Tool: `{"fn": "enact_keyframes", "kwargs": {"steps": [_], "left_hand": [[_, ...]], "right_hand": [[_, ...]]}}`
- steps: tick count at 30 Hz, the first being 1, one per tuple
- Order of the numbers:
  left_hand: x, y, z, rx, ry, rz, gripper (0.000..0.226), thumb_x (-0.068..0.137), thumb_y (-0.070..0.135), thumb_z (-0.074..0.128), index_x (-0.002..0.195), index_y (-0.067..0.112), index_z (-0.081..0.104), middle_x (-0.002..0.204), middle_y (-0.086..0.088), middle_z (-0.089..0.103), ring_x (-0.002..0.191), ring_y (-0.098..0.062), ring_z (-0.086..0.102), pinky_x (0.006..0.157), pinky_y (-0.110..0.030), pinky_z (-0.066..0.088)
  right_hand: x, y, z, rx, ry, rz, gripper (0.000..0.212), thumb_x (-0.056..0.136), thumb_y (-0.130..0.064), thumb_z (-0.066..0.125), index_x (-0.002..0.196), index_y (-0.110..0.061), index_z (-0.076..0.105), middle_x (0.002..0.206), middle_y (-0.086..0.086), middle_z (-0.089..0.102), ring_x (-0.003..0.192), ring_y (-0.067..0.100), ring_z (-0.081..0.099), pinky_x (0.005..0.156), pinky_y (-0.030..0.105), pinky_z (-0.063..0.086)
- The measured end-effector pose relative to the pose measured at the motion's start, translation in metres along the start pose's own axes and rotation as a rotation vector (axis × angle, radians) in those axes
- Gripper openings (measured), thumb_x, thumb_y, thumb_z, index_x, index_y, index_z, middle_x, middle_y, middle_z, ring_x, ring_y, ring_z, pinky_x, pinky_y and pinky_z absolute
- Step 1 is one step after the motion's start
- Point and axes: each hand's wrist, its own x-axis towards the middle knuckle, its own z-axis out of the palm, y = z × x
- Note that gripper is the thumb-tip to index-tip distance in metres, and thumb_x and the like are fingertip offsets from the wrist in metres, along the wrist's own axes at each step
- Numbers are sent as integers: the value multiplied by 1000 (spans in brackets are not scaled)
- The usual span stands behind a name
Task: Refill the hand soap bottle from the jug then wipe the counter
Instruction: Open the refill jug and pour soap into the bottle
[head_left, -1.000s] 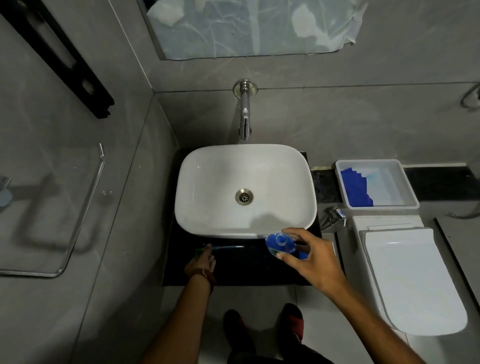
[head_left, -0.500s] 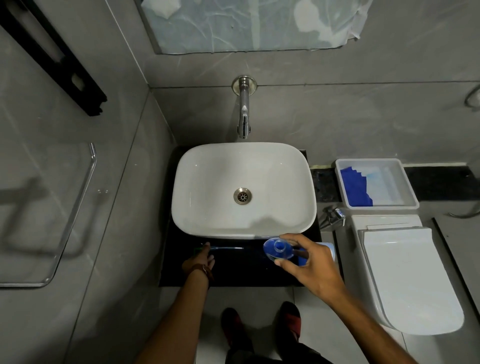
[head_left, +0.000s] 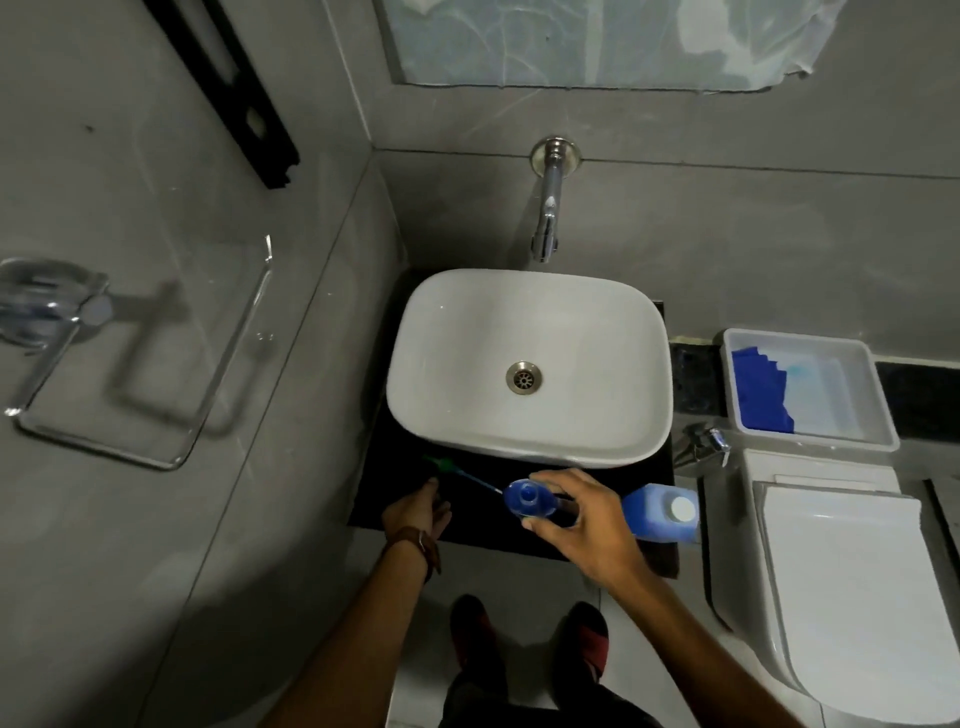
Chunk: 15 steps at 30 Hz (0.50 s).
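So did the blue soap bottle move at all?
Yes. The soap bottle in the right hand moved left. It was right of the drain, and now it is straight below it.

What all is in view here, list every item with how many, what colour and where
Basin: one, white, on the black counter.
Tap: one, chrome, on the wall above the basin.
Soap bottle: one, clear with blue liquid, open top, on the counter in front of the basin.
Pump: one, green head with thin tube, lying on the counter left of the bottle.
Jug: one, blue with white cap, at the counter's right end.
Tray: one, white, blue cloth inside, behind the toilet.
Glass shelf: one, clear, left wall.
Left hand: by the pump.
Right hand: fingers around the bottle.
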Motion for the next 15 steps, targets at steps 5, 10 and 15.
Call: {"fn": "enact_keyframes", "kwargs": {"steps": [5,10,15], "left_hand": [[-10,-14,-27,148,-70,181,14,94,15,67,105,7,70,92,-9,72,79,-21,70,68,-30,58],[-7,-12,-44,554,-143,443,31,97,9,60,127,4,64,119,-15,69,105,-25,67,93,-33,55],[0,-12,-50,713,-97,487,36,96,11,59,132,8,62,131,-10,65,121,-25,60,98,-27,46]], "right_hand": [[19,9,57,-70,-75,-25,56,70,-27,93,121,-35,71,116,-16,73,104,0,69,91,30,59],[36,12,102,-75,-141,-17,47,78,-15,88,122,-18,74,118,-1,75,107,13,71,94,39,58],[43,11,124,-69,-133,-10,39,82,-10,84,119,-15,75,116,4,76,106,18,71,95,41,59]]}}
